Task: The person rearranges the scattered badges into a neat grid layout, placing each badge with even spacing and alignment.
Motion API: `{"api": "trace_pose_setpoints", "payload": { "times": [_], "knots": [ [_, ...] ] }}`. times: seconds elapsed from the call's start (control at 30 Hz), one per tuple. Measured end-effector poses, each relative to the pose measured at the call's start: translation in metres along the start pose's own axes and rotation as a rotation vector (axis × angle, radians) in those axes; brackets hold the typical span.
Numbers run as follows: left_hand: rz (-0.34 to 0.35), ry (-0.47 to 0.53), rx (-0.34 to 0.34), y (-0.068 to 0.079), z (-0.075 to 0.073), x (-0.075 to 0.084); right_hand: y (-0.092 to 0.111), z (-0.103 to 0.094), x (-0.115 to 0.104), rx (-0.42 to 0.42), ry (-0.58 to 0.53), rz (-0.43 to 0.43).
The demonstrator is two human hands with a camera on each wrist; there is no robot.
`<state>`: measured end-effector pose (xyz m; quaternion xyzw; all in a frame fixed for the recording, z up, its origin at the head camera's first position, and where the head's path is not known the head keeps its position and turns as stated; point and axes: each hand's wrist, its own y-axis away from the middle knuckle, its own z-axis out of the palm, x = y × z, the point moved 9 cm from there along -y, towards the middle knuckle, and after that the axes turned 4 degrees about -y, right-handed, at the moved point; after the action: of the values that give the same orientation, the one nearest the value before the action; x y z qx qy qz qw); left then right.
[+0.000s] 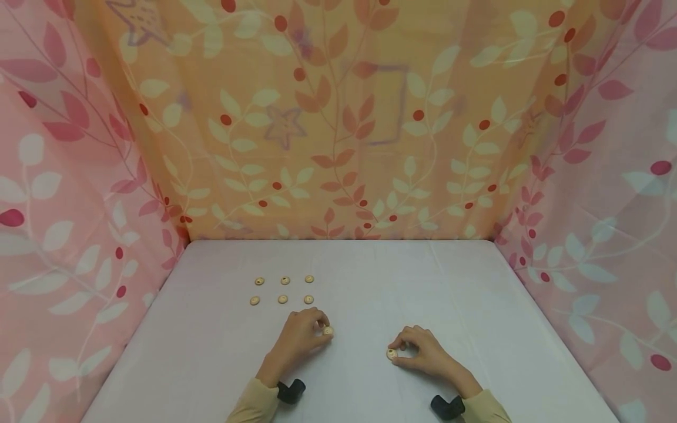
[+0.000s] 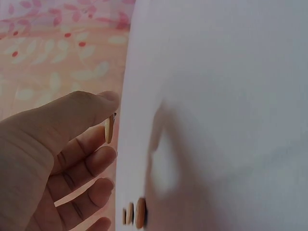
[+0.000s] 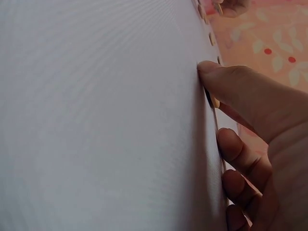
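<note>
My left hand [image 1: 305, 332] pinches a small round wooden disc [image 1: 328, 331] between thumb and fingertips. In the left wrist view this wooden disc [image 2: 109, 129] is seen edge-on, held up off the white tabletop, its shadow falling to the right. Further right, my right hand [image 1: 423, 351] pinches another wooden disc [image 1: 391, 354], which carries a dark mark on its face. The right wrist view shows the thumb [image 3: 226, 79] low at the tabletop, covering much of this disc. Beyond the left hand, several similar discs [image 1: 282, 299] lie flat in two rows of three.
The white-covered table [image 1: 449, 294] is enclosed by an orange leaf-patterned curtain [image 1: 338, 147] at the back and pink ones [image 1: 58, 235] at the sides. A black wrist device [image 1: 291, 391] sits on the left wrist, and another black device [image 1: 447, 407] on the right.
</note>
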<state>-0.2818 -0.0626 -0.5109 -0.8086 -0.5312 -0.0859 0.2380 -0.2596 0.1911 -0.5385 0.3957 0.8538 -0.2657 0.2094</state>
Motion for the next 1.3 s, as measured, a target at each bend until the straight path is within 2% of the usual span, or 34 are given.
{"api": "trace_pose_setpoints", "payload": {
  "times": [0.2, 0.33, 0.6, 0.87, 1.07, 1.3],
  "knots": [
    [-0.060, -0.001, 0.008, 0.004, -0.010, -0.019, 0.000, 0.000, 0.001, 0.009, -0.005, 0.005],
    [-0.086, 0.007, 0.038, 0.007, -0.020, -0.031, 0.001, 0.000, 0.001, 0.014, -0.010, 0.010],
    [-0.202, 0.042, 0.068, 0.017, -0.036, -0.061, 0.000, -0.001, 0.001, 0.019, -0.006, 0.010],
    [-0.271, 0.056, 0.087, 0.027, -0.052, -0.088, 0.000, 0.000, 0.001, 0.030, -0.021, -0.010],
    [-0.327, 0.036, 0.066, 0.034, -0.057, -0.111, 0.000, 0.000, 0.000, 0.034, -0.029, -0.021],
    [-0.363, 0.014, 0.088, 0.043, -0.065, -0.127, -0.001, -0.002, 0.000, 0.034, -0.023, -0.023]
  ]
}}
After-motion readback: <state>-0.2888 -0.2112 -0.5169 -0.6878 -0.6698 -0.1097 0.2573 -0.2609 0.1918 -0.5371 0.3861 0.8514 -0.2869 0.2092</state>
